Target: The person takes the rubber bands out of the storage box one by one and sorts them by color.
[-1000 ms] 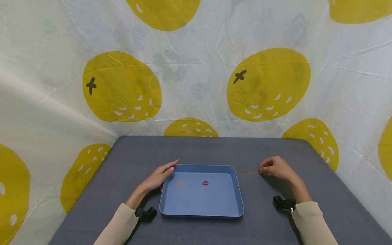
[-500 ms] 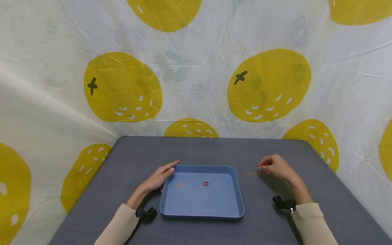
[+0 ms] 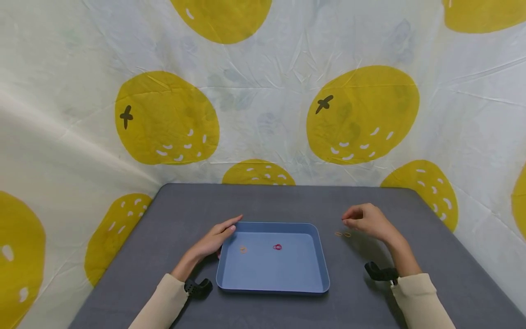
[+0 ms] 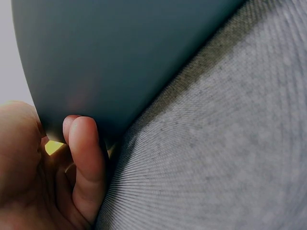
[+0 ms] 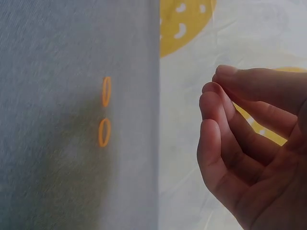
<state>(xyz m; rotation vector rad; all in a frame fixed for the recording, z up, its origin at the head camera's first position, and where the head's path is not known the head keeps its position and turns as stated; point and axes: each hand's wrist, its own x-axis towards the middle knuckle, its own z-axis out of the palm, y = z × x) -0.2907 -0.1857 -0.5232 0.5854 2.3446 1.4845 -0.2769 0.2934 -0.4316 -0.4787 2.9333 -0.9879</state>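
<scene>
A shallow blue tray (image 3: pixel 271 269) lies on the table, holding small red bands (image 3: pixel 277 247) near its middle and thin orange bands (image 3: pixel 243 250) towards its left side. My left hand (image 3: pixel 211 240) grips the tray's back left corner; in the left wrist view its fingers (image 4: pixel 86 143) bend against the outer wall. My right hand (image 3: pixel 367 223) hangs above the table, right of the tray. Its thumb and fingertips (image 5: pixel 225 71) meet, with nothing visible between them. Below it lie two orange bands (image 5: pixel 104 132), side by side and apart from the hand.
The grey cloth-covered table (image 3: pixel 263 201) reaches back to a white curtain (image 3: pixel 263 114) printed with big yellow fruit. Each wrist wears a black camera mount, such as the right one (image 3: pixel 380 273).
My right hand has risen away from the two orange bands and shifted slightly left. The left hand keeps its grip on the tray, and the bands stay where they were.
</scene>
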